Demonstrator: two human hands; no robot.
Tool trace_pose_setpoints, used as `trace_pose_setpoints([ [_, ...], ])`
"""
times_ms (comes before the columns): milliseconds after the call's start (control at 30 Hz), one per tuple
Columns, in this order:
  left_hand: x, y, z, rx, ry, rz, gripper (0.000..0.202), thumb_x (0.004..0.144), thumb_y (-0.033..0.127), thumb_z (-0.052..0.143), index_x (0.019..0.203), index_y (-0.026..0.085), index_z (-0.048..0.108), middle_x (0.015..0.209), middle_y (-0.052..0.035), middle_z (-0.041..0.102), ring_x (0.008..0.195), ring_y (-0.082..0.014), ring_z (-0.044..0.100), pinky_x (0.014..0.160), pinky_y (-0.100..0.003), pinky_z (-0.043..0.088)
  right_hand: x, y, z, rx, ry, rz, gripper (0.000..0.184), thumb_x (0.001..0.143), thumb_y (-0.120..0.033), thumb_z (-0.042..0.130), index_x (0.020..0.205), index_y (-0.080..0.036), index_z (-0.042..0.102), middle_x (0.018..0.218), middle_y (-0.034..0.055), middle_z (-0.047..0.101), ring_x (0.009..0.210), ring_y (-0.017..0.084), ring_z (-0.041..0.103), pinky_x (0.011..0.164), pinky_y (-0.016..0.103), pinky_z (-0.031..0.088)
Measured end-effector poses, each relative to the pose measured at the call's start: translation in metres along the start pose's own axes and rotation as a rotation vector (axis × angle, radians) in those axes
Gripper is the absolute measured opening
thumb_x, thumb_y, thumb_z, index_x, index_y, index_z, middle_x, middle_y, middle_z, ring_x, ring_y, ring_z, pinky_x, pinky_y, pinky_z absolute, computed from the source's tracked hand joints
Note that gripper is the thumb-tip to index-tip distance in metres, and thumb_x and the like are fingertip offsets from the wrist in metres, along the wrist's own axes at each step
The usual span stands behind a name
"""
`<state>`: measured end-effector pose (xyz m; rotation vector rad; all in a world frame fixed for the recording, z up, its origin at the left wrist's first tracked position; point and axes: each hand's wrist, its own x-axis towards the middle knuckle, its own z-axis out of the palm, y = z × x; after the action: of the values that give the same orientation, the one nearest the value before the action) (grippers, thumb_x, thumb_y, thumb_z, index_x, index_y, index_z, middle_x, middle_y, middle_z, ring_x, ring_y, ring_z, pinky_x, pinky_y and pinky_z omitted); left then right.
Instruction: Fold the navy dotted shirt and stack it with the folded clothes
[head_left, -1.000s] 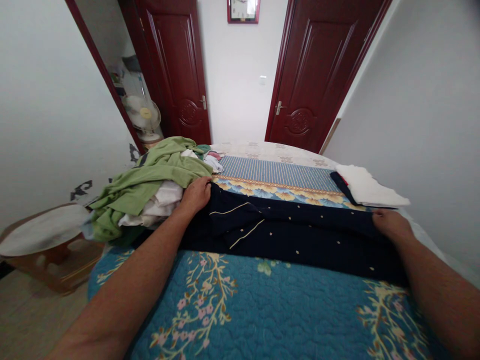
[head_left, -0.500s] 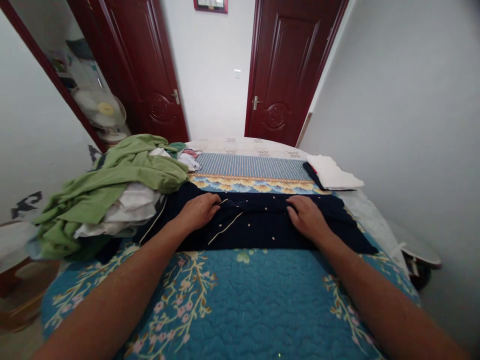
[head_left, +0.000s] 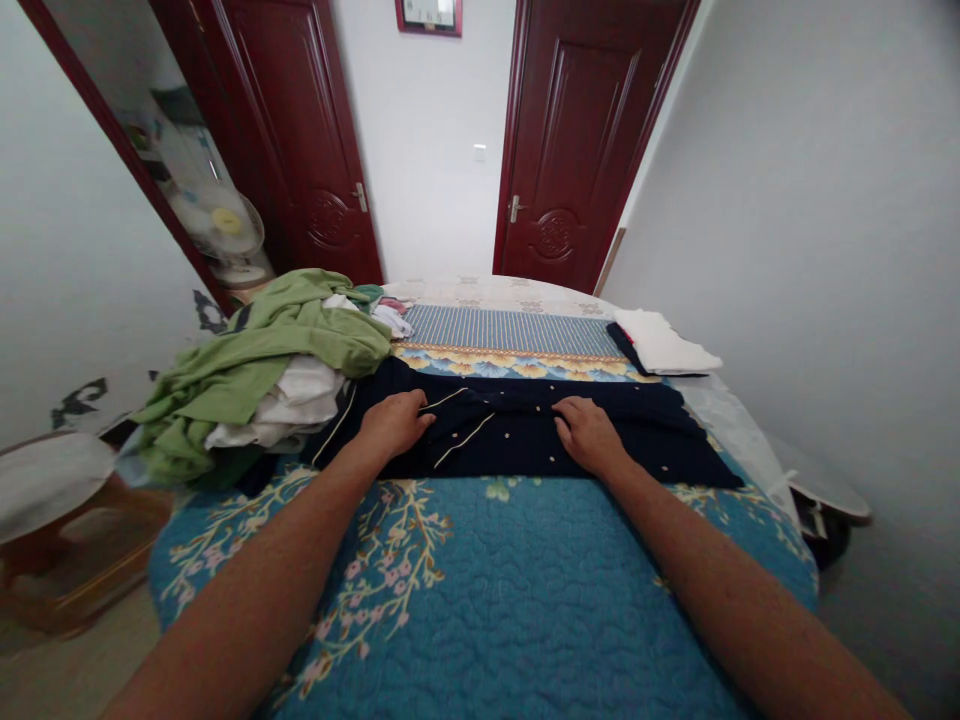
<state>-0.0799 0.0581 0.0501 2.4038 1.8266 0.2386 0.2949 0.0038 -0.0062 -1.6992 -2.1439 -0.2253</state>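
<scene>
A long navy garment (head_left: 525, 455) with small pale dots and thin cream piping lies flat in a strip across the bed, its cloth slightly wrinkled at the upper middle. My left hand (head_left: 396, 425) rests on its left part, beside a piped edge, fingers loosely bent and thumb a little apart. On the right-middle part lies my right hand (head_left: 589, 435), palm down, with thumb and fingers apart. Both hands touch the cloth without a visible grip. The undersides of the fingers are hidden.
A heap of clothes with a green top (head_left: 300, 325) overlaps the garment's left end. Folded white cloth (head_left: 667, 342) sits on a dark piece at the far right. Beneath is a blue floral quilt (head_left: 517, 590). A wooden stool (head_left: 82, 540) stands left; walls flank the bed.
My right hand has slid left along the navy cloth, and my left hand has also shifted slightly left on it. The camera view has moved a little.
</scene>
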Motion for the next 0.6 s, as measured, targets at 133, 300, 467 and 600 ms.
trace_pose_setpoints([
  [133, 0.001, 0.000, -0.005, -0.247, 0.150, 0.183, 0.006, 0.088, 0.024, 0.064, 0.094, 0.024, 0.062, 0.099, -0.0050, 0.070, 0.093, -0.0229, 0.066, 0.081, -0.033, 0.048, 0.000, -0.005, 0.003, -0.018, 0.001, 0.057, 0.028, 0.103, -0.025, 0.053, 0.123, -0.019, 0.071, 0.127, 0.0113, 0.071, 0.118, 0.025, 0.064, 0.105, 0.037, 0.047],
  [300, -0.014, -0.003, -0.010, -0.426, 0.025, 0.513, 0.015, 0.083, 0.012, 0.057, 0.091, 0.023, 0.063, 0.095, -0.0014, 0.066, 0.090, -0.0181, 0.063, 0.083, -0.030, 0.049, -0.003, -0.021, 0.001, -0.008, 0.102, 0.080, 0.042, 0.098, -0.019, 0.054, 0.138, -0.017, 0.065, 0.133, 0.0146, 0.068, 0.123, 0.028, 0.061, 0.107, 0.041, 0.047],
  [467, -0.018, -0.020, -0.004, -0.374, -0.037, 0.520, 0.047, 0.080, 0.008, 0.056, 0.122, 0.024, 0.068, 0.108, -0.0039, 0.069, 0.099, -0.0196, 0.066, 0.092, -0.033, 0.051, -0.005, -0.043, -0.002, 0.057, 0.099, -0.018, 0.048, 0.095, -0.020, 0.057, 0.143, -0.018, 0.061, 0.139, 0.0149, 0.065, 0.129, 0.028, 0.058, 0.111, 0.042, 0.044],
  [600, -0.015, -0.026, -0.004, -0.313, -0.024, 0.492, 0.042, 0.081, 0.013, 0.057, 0.118, 0.026, 0.074, 0.109, -0.0048, 0.072, 0.103, -0.0213, 0.068, 0.096, -0.034, 0.052, -0.001, -0.046, -0.001, 0.018, 0.071, 0.044, 0.045, 0.098, -0.024, 0.058, 0.143, -0.019, 0.061, 0.139, 0.0145, 0.066, 0.128, 0.028, 0.058, 0.109, 0.043, 0.044],
])
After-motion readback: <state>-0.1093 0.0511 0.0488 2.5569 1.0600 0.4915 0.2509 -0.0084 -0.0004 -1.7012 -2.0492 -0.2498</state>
